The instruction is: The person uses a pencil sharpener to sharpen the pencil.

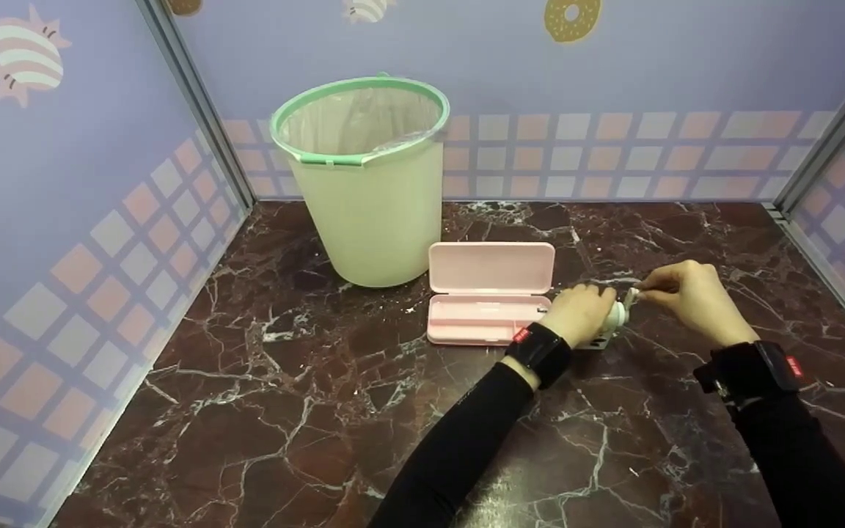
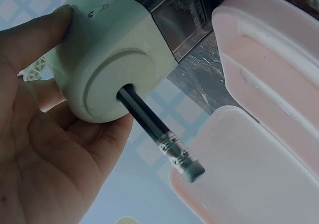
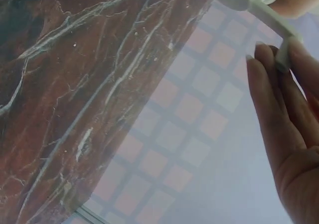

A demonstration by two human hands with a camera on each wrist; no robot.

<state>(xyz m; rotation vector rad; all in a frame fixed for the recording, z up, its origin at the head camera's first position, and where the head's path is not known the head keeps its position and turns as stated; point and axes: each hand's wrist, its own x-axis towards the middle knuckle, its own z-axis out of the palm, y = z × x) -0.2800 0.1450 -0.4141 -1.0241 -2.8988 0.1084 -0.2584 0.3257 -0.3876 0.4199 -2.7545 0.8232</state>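
A pale green crank pencil sharpener (image 2: 114, 45) with a dark clear shavings drawer (image 2: 183, 22) sits on the table, largely behind my left hand (image 1: 579, 315) in the head view. That hand grips its body, thumb on one side and fingers round the other. Out of the round hole juts a black pencil (image 2: 145, 115), its eraser end toward the pencil case. My right hand (image 1: 703, 304) pinches the knob of the crank handle (image 3: 271, 20) between thumb and fingers, on the sharpener's right side.
An open pink pencil case (image 1: 492, 269) lies just left of the sharpener, its lid tipped back. Behind it stands a tall pale green bin (image 1: 375, 213) with a plastic liner. Patterned panels (image 1: 642, 81) wall the dark marbled table (image 1: 283, 411) at the back and sides.
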